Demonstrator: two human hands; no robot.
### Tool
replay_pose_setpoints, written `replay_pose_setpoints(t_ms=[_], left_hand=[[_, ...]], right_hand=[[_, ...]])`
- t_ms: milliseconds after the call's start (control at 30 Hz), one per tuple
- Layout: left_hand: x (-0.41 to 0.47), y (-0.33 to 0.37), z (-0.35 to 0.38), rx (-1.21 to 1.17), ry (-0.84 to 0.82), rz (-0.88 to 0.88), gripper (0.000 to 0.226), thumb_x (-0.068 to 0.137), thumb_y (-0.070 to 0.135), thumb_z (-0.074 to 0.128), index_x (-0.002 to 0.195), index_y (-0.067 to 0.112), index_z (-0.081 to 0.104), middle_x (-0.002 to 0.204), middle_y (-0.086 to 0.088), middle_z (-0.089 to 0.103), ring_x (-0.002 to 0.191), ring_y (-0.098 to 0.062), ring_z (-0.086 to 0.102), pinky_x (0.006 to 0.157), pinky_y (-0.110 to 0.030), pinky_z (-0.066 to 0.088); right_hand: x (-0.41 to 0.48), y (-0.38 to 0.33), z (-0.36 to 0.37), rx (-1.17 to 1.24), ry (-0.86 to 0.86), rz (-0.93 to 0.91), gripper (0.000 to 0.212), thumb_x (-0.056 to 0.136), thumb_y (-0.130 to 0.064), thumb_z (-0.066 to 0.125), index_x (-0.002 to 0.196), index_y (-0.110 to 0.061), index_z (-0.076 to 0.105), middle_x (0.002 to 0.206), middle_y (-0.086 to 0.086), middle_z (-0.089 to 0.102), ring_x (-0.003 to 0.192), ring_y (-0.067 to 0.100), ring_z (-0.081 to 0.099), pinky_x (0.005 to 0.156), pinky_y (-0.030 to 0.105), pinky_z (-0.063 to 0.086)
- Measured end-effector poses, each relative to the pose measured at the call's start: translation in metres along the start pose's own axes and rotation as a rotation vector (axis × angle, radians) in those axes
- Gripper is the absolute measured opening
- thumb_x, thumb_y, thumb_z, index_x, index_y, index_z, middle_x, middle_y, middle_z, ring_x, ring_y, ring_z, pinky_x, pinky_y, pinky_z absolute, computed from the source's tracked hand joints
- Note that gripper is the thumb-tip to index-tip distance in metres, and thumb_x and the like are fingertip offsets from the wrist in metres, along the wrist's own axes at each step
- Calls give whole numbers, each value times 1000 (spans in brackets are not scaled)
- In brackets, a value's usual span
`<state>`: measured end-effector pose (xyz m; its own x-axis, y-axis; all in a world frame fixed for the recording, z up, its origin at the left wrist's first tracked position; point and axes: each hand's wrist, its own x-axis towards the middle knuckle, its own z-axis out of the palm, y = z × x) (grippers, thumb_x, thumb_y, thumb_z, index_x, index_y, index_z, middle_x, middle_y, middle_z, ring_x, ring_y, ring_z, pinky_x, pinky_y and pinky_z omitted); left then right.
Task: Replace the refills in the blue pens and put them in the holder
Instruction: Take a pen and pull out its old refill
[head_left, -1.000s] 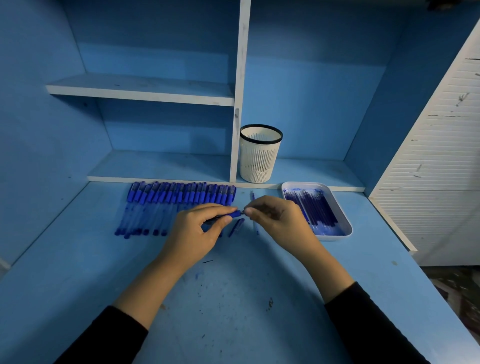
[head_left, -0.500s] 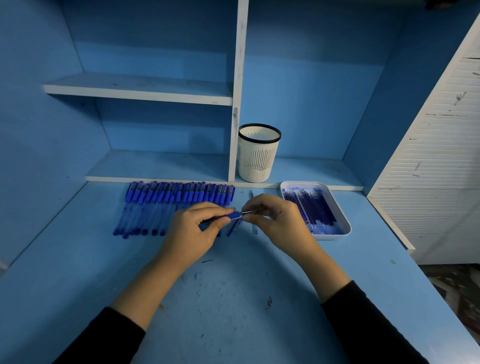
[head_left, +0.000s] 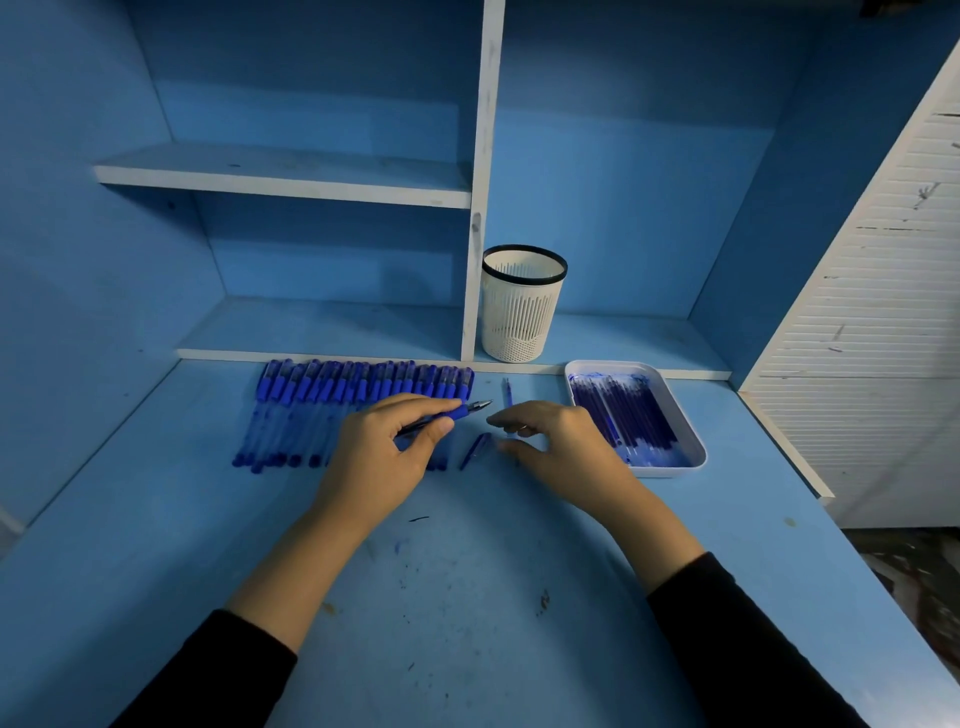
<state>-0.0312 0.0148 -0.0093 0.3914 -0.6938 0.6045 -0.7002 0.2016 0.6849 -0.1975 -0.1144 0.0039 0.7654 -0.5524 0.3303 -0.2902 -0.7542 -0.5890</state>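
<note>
My left hand (head_left: 382, 452) grips a blue pen (head_left: 457, 412) with its metal tip pointing right. To the right of that tip my right hand (head_left: 561, 447) hovers, fingers curled and apart, holding nothing I can see. Between the hands a blue pen cap (head_left: 475, 450) lies on the desk. A used refill (head_left: 507, 392) lies just beyond my right hand. A row of several capped blue pens (head_left: 358, 400) lies along the back of the desk, partly hidden by my left hand. The white mesh holder (head_left: 522, 304) stands on the low shelf behind, empty as far as I can see.
A white tray (head_left: 693, 441) with several blue refills sits at the right of the desk. A white vertical divider (head_left: 480, 182) rises beside the holder. A white slatted panel (head_left: 883, 312) closes off the right side. Ink marks spot the blue desk (head_left: 467, 597).
My right hand has let go of the pen's tip and drawn a little to the right and down. My left hand still holds the pen.
</note>
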Motion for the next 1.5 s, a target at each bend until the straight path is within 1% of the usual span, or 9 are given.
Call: replay_pose_setpoints(t_ms=[133,267,400,533,667,767,1033,1300,1500], left_hand=[[2,-1,-2,13,25,-10,21,86,10,72,107,14,75,102,7,72,95,-2,67,84,-14,52],[3,-4,-4,17,22,-39,22,87,11,72,108,16,75,103,7,72,95,-3,67,84,-14,52],[2,-4,-3,24,15,-34,21,86,10,73,106,15,75,100,10,72,92,0,67,82,-10,50],[2,-4,-3,25,7,-42,21,86,9,73,106,15,75,100,10,72,92,0,67,83,-11,50],[2,-4,-4,31,-3,-43,22,85,8,73,106,16,75,99,12,71,92,1,66,83,-9,49],[2,-3,-4,47,-21,-23,22,85,7,73,106,15,75,98,12,71,93,1,66,83,-9,49],[1,-3,-3,52,-59,21,25,84,6,73,106,17,75,100,15,70,95,2,65,86,-13,50],[-1,0,2,71,-94,65,23,85,4,73,105,14,76,100,10,71,95,0,65,85,-14,51],[1,1,1,22,-52,50,23,83,-6,71,101,8,76,93,14,69,89,2,65,78,-9,49]], right_hand=[[4,2,3,-84,-39,-124,28,85,0,64,111,-10,70,111,3,69,100,11,61,87,0,36],[12,6,10,-146,-67,-264,26,79,6,63,102,-4,72,102,6,72,96,18,65,91,24,49],[14,5,11,-124,-79,-283,20,80,5,65,94,-5,73,94,5,72,89,16,64,86,22,48],[10,5,3,-14,-55,-184,17,86,-2,64,97,-10,74,94,2,69,86,8,60,83,13,46],[3,4,-11,131,10,-24,18,89,-6,62,99,-16,73,94,1,63,81,11,60,77,15,48],[1,3,-19,188,82,28,18,90,-6,62,99,-17,73,93,3,61,82,13,59,78,15,47],[0,-4,-19,210,159,23,16,90,-3,61,98,-11,72,89,-6,58,81,8,57,75,7,41],[0,-10,-7,225,82,25,15,90,-10,64,101,-13,73,91,4,64,75,5,57,71,10,43],[-2,-19,2,315,122,35,12,91,-8,62,96,-10,72,86,4,65,72,3,57,69,12,44]])
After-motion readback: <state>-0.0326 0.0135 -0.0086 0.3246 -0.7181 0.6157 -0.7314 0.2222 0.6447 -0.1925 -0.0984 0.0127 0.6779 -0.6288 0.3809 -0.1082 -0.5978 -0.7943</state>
